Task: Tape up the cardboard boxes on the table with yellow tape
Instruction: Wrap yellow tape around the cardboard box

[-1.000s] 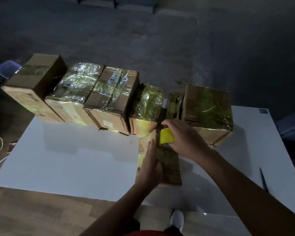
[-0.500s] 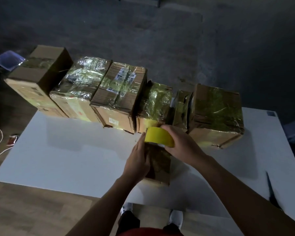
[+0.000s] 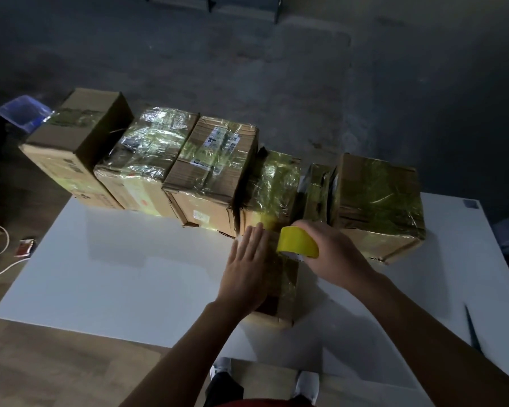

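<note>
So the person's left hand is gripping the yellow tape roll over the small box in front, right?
Not quite: the head view shows the right hand gripping the yellow tape roll over the small box in front. The left hand lies flat on that box.

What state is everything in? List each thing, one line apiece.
Front box: flat on the table, partly taped.
Yellow tape roll: held over the box's far end.
Left hand: open, pressing the box.
Right hand: gripping the roll.
Back row boxes: upright, side by side, mostly tape-wrapped.
Leftmost box: mostly bare cardboard.
</note>
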Tool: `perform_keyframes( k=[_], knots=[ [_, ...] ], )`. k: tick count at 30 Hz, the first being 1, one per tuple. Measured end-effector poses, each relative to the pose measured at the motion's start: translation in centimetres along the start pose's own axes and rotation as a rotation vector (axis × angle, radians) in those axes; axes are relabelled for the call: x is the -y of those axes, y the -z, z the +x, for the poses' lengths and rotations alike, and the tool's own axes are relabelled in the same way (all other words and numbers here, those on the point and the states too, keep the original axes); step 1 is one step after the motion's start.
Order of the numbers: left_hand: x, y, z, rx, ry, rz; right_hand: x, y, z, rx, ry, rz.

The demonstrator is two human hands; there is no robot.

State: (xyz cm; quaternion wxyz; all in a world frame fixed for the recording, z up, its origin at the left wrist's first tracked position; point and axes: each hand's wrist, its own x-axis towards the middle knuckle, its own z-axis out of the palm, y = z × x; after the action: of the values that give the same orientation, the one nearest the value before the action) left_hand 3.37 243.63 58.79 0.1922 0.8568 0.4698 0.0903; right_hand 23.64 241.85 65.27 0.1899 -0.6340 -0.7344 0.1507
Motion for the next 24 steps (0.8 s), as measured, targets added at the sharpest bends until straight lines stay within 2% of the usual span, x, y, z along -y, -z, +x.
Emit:
perform_keyframes(
  k=[2, 6, 14, 18, 24],
  knots=[
    [-0.7, -0.1, 0.6, 0.072, -0.077, 0.059, -0.4, -0.2, -0.3, 0.002, -0.011, 0.042],
    [-0.6, -0.7, 0.8, 0.117, -0.054, 0.166, -1.0, -0.5, -1.4, 0.01, -0.026, 0.149],
    [-1.2, -0.4, 0.8, 0.095, -0.028, 0.236, -0.5, 0.9, -1.5, -0.013, 0.022, 0.061],
    [-1.3, -0.3, 0.9, 0.04, -0.039, 0.279, -2.7, 2.4, -3.4, -0.015, -0.079, -0.026],
    [-0.4, -0.8, 0.9, 0.121, -0.067, 0.318, -5.1, 0.7, -4.1, 0.098, -0.236, -0.05]
  ],
)
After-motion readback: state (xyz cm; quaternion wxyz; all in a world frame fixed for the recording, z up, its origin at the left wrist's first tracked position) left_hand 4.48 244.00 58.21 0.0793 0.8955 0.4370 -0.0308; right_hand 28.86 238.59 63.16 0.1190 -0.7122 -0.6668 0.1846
